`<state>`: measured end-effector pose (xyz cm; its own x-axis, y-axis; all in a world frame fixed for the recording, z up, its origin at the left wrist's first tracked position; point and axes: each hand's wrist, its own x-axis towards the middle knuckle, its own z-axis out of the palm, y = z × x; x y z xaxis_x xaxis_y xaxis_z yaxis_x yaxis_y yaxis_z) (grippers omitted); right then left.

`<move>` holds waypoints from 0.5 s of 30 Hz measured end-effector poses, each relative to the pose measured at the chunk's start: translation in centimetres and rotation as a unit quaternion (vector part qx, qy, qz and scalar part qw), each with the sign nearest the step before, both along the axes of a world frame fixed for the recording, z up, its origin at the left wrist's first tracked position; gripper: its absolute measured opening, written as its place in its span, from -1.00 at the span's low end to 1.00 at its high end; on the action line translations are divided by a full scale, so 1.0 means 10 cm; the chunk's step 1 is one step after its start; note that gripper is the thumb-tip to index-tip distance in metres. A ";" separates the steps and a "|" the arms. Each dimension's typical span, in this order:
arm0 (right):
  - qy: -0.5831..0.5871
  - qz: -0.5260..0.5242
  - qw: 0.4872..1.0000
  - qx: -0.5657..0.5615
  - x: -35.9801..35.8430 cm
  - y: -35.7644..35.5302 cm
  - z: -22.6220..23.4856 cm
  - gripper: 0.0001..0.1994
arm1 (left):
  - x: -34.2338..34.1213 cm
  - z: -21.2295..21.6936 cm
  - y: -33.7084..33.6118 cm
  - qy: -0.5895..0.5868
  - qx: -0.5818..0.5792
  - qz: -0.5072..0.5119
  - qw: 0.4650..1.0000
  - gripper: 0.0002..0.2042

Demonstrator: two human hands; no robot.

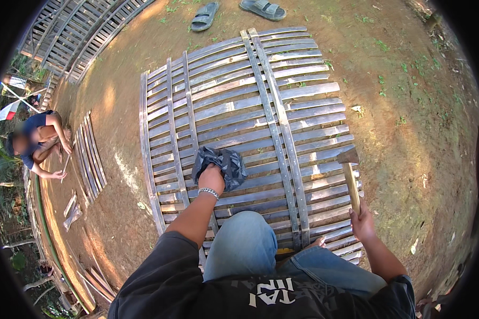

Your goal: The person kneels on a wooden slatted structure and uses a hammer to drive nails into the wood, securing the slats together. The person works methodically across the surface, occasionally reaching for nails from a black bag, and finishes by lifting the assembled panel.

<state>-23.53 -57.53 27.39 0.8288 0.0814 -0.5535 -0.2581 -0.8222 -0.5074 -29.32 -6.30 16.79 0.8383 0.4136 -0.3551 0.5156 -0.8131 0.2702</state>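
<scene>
Black bag (232,167) partly hides the left hand (212,179) (grip unclear), while right hand (362,223) grips a wooden-handled tool (351,184).

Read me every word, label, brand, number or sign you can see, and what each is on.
Shirt: bold white lettering, which I won't copy out; the dark gray print beside it is too faint to read.
Bag, tool: no text that I can make out.
Sandals: too small to tell.
</scene>
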 end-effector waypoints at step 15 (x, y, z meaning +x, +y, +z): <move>-0.023 0.047 0.999 -0.008 -0.16 0.06 0.08 -0.47 | -0.29 0.03 0.38 -0.171 -0.101 0.061 0.978 -0.93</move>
<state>-25.16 -56.97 28.18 0.8423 0.1515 -0.5173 -0.1559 -0.8502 -0.5029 -32.17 -2.49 17.05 0.8713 0.4683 -0.1471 0.4564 -0.6628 0.5936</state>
